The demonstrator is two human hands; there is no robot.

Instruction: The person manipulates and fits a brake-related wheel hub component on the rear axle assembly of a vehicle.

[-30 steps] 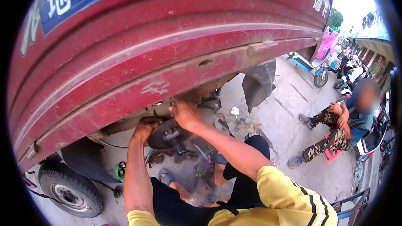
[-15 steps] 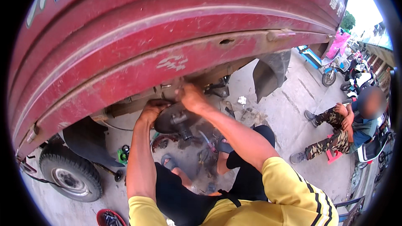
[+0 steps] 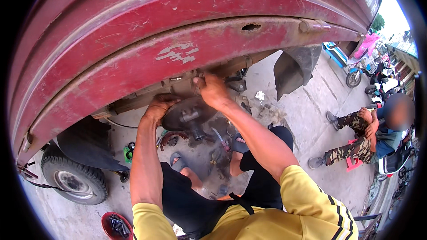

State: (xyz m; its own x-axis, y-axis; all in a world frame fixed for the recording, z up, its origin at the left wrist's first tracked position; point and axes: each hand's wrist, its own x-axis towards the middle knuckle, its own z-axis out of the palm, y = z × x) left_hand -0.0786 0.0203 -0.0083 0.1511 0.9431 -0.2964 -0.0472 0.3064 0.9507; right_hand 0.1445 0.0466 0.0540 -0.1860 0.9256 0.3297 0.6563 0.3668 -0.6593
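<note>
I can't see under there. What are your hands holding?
The left hand grips the dark round hub plate by its left rim. The right hand reaches above it; its hold is unclear.

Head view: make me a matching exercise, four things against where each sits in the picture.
Things:
1. left hand
2. right hand
3. tyre
4. red bowl

Places:
A. lower left, under the dark mudguard
B. on the left edge of the dark round plate
C. bottom edge, on the concrete by the left elbow
D. up at the vehicle's underside, above the plate

Pairs: 1-B, 2-D, 3-A, 4-C
</note>
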